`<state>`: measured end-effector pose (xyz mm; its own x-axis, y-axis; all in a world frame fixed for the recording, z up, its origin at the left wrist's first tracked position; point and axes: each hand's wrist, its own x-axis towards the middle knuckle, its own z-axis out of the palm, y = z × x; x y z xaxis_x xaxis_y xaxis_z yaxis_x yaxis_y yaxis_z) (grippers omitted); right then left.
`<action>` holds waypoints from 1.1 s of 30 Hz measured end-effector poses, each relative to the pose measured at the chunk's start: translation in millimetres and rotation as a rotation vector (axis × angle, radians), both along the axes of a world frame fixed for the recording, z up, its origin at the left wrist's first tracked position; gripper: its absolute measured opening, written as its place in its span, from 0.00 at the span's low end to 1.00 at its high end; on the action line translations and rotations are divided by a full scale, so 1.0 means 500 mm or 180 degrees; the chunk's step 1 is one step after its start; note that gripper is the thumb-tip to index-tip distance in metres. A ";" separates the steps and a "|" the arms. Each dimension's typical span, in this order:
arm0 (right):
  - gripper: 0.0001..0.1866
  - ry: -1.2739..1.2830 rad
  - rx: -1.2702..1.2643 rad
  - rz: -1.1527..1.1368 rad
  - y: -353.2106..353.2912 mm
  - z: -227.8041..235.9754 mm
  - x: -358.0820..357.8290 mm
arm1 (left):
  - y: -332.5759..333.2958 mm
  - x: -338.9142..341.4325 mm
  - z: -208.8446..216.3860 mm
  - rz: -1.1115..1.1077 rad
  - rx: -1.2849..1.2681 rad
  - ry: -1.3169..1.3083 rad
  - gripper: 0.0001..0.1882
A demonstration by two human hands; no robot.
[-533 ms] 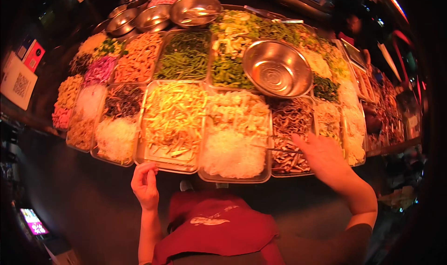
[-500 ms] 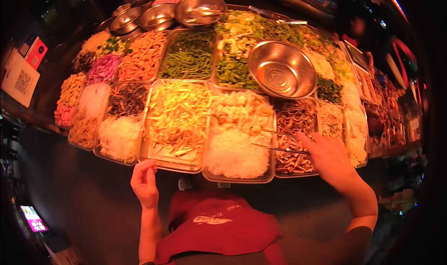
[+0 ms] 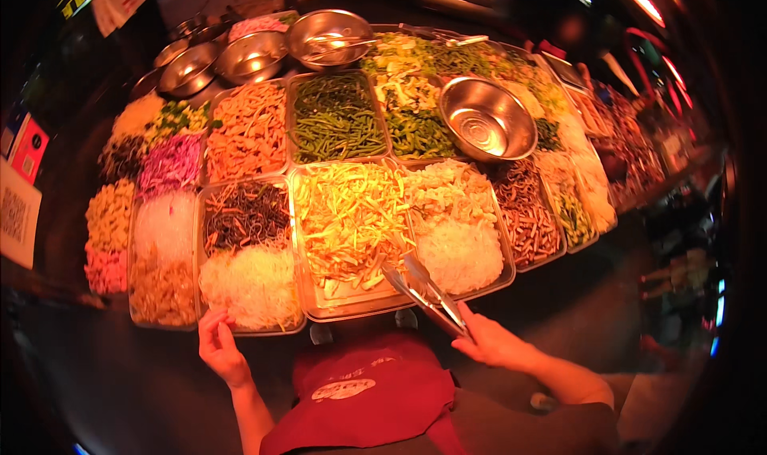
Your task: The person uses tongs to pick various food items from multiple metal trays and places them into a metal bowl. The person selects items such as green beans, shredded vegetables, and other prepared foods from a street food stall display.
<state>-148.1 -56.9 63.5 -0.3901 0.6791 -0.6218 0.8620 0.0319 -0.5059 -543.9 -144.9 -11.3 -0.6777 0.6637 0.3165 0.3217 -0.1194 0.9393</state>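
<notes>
My right hand (image 3: pixel 497 341) is closed round the back end of metal tongs (image 3: pixel 431 297). Their two arms stand apart, and the tips are at the near right part of a tray of pale yellow shreds (image 3: pixel 351 215). To the left, my left hand (image 3: pixel 221 349) has its fingers curled together at the near edge of a tray with white strands (image 3: pixel 249 286) and dark shreds (image 3: pixel 246 217). Whether anything is between those fingers I cannot make out. Right of the tongs lies a tray of white strands (image 3: pixel 459 255) with pale folded pieces (image 3: pixel 451 191) behind.
Green beans (image 3: pixel 339 131), orange strips (image 3: pixel 248 131) and purple shreds (image 3: pixel 171 165) fill trays farther back. An empty metal bowl (image 3: pixel 487 119) rests on trays at the right, near brown strips (image 3: pixel 527 215). Several bowls (image 3: pixel 252 57) stand at the back left. Other tongs (image 3: pixel 443 35) lie behind.
My right hand has brought the tongs left, from the brown strips to the yellow shreds, and their arms now show apart. My left hand has shifted left to the neighbouring tray. The view has turned.
</notes>
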 end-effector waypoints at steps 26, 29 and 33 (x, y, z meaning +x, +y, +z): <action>0.32 0.0108 0.2279 -0.1607 0.077 -0.221 -0.242 | 0.074 -0.141 0.051 -0.1234 0.0107 0.0033 0.06; 0.31 -0.0073 0.2297 -0.1577 0.110 -0.239 -0.248 | 0.077 -0.148 0.045 -0.1286 0.0031 0.0067 0.06; 0.28 -0.0489 0.2705 -0.1403 0.124 -0.286 -0.264 | 0.066 -0.148 0.041 -0.1231 -0.0162 0.0042 0.07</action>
<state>-279.9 5.0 -79.5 0.0516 0.9913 0.1210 0.9389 -0.0069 -0.3441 -617.8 -111.8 9.2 -0.3704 0.8845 0.2836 0.2742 -0.1876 0.9432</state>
